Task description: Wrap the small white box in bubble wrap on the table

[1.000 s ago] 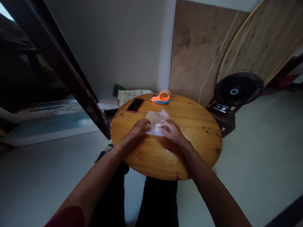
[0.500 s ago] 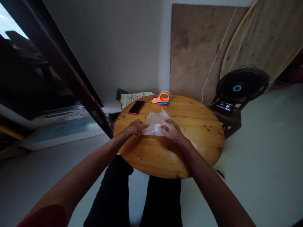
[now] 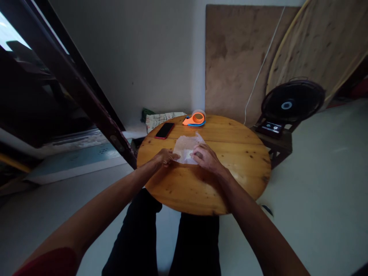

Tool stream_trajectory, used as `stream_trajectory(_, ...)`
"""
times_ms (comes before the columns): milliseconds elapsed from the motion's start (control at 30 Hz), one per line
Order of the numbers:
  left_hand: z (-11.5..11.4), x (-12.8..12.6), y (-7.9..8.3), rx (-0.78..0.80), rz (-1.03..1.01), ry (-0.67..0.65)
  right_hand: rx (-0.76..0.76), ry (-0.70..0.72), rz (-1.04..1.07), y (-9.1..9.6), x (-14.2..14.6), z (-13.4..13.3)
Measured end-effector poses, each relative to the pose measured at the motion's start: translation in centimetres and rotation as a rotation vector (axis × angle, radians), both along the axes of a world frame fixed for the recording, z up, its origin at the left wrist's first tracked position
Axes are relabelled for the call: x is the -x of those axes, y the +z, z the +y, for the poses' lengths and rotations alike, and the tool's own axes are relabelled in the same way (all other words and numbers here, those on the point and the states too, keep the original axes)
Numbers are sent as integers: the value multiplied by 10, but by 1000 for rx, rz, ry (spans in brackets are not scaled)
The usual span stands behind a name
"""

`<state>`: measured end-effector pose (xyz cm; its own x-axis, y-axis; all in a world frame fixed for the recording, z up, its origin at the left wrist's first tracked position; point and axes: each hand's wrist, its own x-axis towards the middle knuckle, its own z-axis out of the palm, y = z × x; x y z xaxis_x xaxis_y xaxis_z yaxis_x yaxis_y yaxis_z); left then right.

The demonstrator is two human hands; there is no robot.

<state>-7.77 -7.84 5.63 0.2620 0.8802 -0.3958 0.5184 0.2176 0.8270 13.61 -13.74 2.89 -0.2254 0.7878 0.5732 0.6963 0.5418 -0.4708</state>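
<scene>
A sheet of translucent, whitish wrap that looks like bubble wrap (image 3: 184,145) lies on the round wooden table (image 3: 238,157). Its near part is folded over a small pale object (image 3: 188,154) whose kind I cannot make out. My left hand (image 3: 166,157) grips the wrap's left edge, thumb on top and fingers curled below. My right hand (image 3: 207,158) is closed at the right side of the fold, thumb and fingertips pinching the wrap beside the pale object. Behind the wrap stands an orange and blue tape dispenser (image 3: 195,119) with a roll of clear tape.
A phone with a red edge (image 3: 165,130) lies at the table's back left. Printed paper or a sack (image 3: 161,119) shows behind the table. To the right, a black fan (image 3: 287,105) stands on a dark stool (image 3: 283,143). A wooden board (image 3: 230,57) leans on the wall.
My left thumb and fingers have closed more tightly on the wrap's left edge. The right hand keeps its pinch. The whole view has shifted slightly.
</scene>
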Motion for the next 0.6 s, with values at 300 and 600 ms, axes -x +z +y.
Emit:
stream_trajectory(300,-3,-22,4,41,-33,71,-22,-9,-35,1,0,0)
stream_trajectory(600,-5,-28,-3,-232,56,44,-8,-20,-20,0,1,0)
